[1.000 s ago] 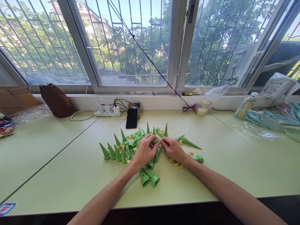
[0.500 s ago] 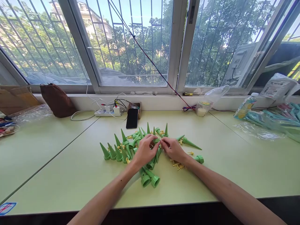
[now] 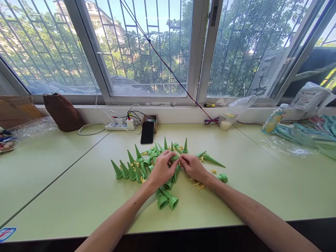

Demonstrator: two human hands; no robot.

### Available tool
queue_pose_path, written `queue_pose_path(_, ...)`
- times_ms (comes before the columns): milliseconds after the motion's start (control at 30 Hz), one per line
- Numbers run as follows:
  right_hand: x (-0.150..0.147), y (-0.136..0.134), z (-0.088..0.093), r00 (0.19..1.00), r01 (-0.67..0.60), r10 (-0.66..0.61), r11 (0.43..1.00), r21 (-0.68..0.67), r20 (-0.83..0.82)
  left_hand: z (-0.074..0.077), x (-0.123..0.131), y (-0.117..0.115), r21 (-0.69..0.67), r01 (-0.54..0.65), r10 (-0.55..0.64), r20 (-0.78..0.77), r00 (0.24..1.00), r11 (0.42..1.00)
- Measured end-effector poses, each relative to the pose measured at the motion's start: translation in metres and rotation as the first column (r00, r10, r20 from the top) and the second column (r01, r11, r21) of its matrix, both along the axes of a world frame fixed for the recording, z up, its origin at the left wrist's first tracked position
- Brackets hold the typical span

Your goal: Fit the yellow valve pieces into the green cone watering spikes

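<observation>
A heap of green plastic cone spikes point(image 3: 143, 164) lies on the pale green table point(image 3: 78, 189), with small yellow plastic pieces point(image 3: 198, 184) scattered among and to the right of them. My left hand point(image 3: 161, 169) is closed round a green cone spike point(image 3: 174, 158) over the middle of the heap. My right hand point(image 3: 193, 166) meets it fingertip to fingertip and pinches a small yellow piece at the spike's collar. Two open-ended cones point(image 3: 166, 200) lie just below my left wrist. A single long spike point(image 3: 213, 160) points right, beyond my right hand.
A black phone point(image 3: 147, 132) and a small box lean behind the heap, beside a power strip point(image 3: 119, 125) with cables. A brown pouch point(image 3: 63, 112) sits far left. A plastic bag with a jar point(image 3: 231, 117) and teal packaged items point(image 3: 301, 134) lie at the right. Barred windows stand behind.
</observation>
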State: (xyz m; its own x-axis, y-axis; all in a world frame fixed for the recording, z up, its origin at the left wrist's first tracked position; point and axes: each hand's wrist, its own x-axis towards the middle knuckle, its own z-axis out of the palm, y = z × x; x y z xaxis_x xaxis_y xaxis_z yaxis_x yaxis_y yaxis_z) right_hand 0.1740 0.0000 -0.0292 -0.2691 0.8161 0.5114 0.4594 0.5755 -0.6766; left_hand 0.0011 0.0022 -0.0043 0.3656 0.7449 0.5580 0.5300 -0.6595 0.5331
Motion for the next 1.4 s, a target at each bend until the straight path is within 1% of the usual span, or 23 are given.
queue_pose_path(400,0.0002,-0.0005,0.0012,1.000,-0.012,0.013,1.000,-0.007,0.008,-0.0012,0.0005,-0.0001,0.004,-0.004,0.004,-0.019,1.000,1.000)
queue_pose_path(667,0.0005,0.0011,-0.0014,1.000,-0.002,0.002,1.000,0.005,0.011,0.0014,0.0010,-0.0018,-0.001,0.008,-0.008,-0.015,1.000,1.000)
queue_pose_path(867,0.0001,0.0012,-0.0012,1.000,0.001,-0.001,1.000,0.000,0.010,0.0009,0.0013,-0.0012,0.019,0.008,-0.007,-0.019,1.000,1.000)
queue_pose_path(1267,0.0010,0.0003,0.0005,1.000,-0.008,0.008,1.000,-0.002,0.018,0.0007,0.0006,-0.0020,0.019,0.024,-0.024,-0.013,1.000,1.000)
queue_pose_path(1400,0.0007,0.0005,0.0006,1.000,-0.009,0.009,1.000,-0.007,0.023,0.0017,0.0014,-0.0030,-0.003,0.029,-0.029,-0.022,0.999,1.000)
